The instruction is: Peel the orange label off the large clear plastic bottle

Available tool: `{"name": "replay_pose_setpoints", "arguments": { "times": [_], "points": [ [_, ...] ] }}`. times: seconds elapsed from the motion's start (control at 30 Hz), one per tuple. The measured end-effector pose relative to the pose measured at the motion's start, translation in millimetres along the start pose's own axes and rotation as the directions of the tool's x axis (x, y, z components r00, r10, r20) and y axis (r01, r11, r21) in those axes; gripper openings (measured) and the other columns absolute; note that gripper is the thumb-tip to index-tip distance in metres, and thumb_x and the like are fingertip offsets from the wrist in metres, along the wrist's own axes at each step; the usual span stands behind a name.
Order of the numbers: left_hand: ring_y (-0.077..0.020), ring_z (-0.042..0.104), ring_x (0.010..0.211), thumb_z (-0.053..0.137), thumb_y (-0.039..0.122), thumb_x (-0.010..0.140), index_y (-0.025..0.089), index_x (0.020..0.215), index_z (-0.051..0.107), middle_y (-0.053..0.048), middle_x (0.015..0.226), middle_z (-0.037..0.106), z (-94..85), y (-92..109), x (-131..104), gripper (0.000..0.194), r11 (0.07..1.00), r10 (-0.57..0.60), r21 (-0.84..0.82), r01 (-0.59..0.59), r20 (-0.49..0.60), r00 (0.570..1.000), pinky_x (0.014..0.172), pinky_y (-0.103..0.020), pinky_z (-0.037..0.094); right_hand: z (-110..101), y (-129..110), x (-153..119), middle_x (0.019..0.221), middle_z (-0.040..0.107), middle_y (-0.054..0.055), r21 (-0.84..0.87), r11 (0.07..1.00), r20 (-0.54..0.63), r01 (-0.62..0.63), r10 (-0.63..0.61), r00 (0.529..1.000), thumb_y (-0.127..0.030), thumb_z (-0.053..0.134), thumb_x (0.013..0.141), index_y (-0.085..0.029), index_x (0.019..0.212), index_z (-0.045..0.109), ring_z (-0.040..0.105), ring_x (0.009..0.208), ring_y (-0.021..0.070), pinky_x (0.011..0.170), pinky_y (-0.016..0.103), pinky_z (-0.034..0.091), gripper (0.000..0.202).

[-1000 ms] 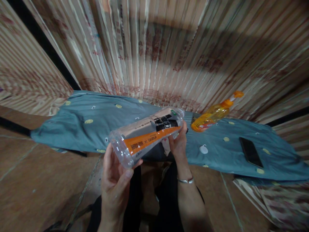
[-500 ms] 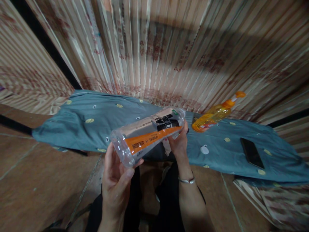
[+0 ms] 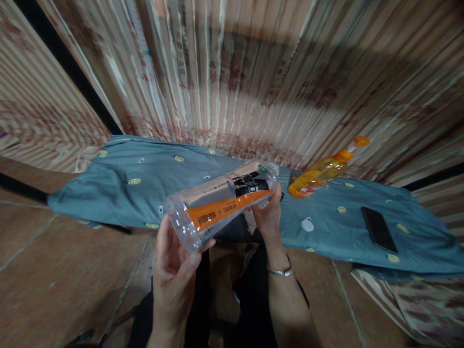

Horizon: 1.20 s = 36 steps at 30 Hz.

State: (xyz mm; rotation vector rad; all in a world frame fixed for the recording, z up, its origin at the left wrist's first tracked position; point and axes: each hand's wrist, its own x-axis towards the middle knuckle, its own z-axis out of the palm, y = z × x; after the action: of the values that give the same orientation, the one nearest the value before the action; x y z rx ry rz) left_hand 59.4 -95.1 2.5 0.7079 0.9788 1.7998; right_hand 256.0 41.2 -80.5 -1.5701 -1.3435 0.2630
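A clear plastic bottle with an orange and black label lies tilted across the middle of the view, its right end higher. My left hand holds the near left end from below, with the thumb and fingers round it. Round the right end is my right hand, its fingers partly hidden behind the plastic; a silver bracelet circles that wrist. To the right, a bottle of yellow-orange liquid with an orange pump top stands on the cloth-covered surface.
A teal patterned cloth covers the long narrow surface. On its right part lie a white round disc and a black phone. Striped curtains hang behind, and dark bars stand at the sides.
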Motion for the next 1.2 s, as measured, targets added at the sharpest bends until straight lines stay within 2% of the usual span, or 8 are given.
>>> {"name": "replay_pose_setpoints", "arguments": {
  "times": [0.13, 0.27, 0.33, 0.47, 0.77, 1.2],
  "points": [
    [-0.0350, 0.061, 0.129, 0.083, 0.028, 0.078, 0.036, 0.143, 0.058, -0.009, 0.155, 0.052, -2.5, 0.3, -1.4, 0.070, 1.000, -0.002, 0.007, 0.002, 0.016, 1.000, 0.081, -0.034, 0.067, 1.7, 2.3, -0.2, 0.141, 0.058, 0.020, -0.001, 0.999, 0.012, -0.048, 0.048, 0.999, -0.035, 0.070, 0.070, -0.016, 0.153, 0.029, 0.061, 0.125, 0.0333, 0.101, 0.048, 0.052, 0.094],
    [-0.0360, 0.060, 0.131, 0.085, 0.028, 0.076, 0.036, 0.143, 0.058, -0.009, 0.151, 0.056, -1.4, -0.1, -1.7, 0.072, 1.000, 0.001, 0.006, -0.001, 0.013, 1.000, 0.080, -0.032, 0.067, 3.8, 3.4, -1.7, 0.137, 0.061, 0.018, 0.027, 0.998, 0.003, -0.065, 0.065, 0.998, -0.036, 0.070, 0.071, -0.017, 0.149, 0.033, 0.064, 0.120, 0.0318, 0.099, 0.047, 0.053, 0.088],
    [-0.0365, 0.058, 0.133, 0.084, 0.028, 0.077, 0.035, 0.143, 0.058, -0.010, 0.152, 0.055, -0.5, -0.7, -1.4, 0.072, 1.000, -0.004, 0.007, 0.005, -0.010, 1.000, 0.081, -0.032, 0.067, 3.8, 2.6, -2.0, 0.134, 0.064, 0.018, 0.032, 0.997, 0.006, -0.073, 0.073, 0.997, -0.035, 0.069, 0.072, -0.017, 0.148, 0.035, 0.065, 0.118, 0.0317, 0.098, 0.046, 0.053, 0.085],
    [-0.0368, 0.059, 0.131, 0.085, 0.027, 0.076, 0.035, 0.143, 0.057, -0.010, 0.155, 0.052, -1.3, -2.1, -0.9, 0.073, 1.000, -0.001, -0.003, 0.001, 0.018, 1.000, 0.081, -0.033, 0.067, 2.7, 0.9, -1.5, 0.123, 0.069, 0.017, 0.018, 0.994, 0.011, -0.105, 0.105, 0.994, -0.036, 0.066, 0.072, -0.015, 0.142, 0.042, 0.068, 0.112, 0.0326, 0.094, 0.047, 0.054, 0.077],
    [-0.0362, 0.059, 0.132, 0.085, 0.028, 0.076, 0.038, 0.143, 0.057, -0.008, 0.157, 0.050, -4.0, -2.2, -1.5, 0.073, 1.000, -0.007, -0.004, 0.007, 0.023, 1.000, 0.081, -0.035, 0.067, 3.4, 2.5, -1.2, 0.116, 0.070, 0.013, 0.040, 0.993, 0.002, -0.112, 0.112, 0.994, -0.038, 0.066, 0.071, -0.020, 0.127, 0.049, 0.069, 0.106, 0.0315, 0.091, 0.045, 0.055, 0.061],
    [-0.0373, 0.058, 0.133, 0.086, 0.030, 0.074, 0.037, 0.142, 0.058, -0.008, 0.155, 0.051, -1.3, -1.2, -1.9, 0.074, 1.000, -0.020, 0.000, 0.020, 0.005, 1.000, 0.080, -0.034, 0.067, 4.0, 8.0, -0.9, 0.101, 0.073, 0.008, -0.005, 0.998, -0.027, -0.069, 0.069, 0.997, -0.041, 0.068, 0.073, -0.021, 0.119, 0.054, 0.069, 0.088, 0.0272, 0.077, 0.040, 0.056, 0.053]
  ]
}}
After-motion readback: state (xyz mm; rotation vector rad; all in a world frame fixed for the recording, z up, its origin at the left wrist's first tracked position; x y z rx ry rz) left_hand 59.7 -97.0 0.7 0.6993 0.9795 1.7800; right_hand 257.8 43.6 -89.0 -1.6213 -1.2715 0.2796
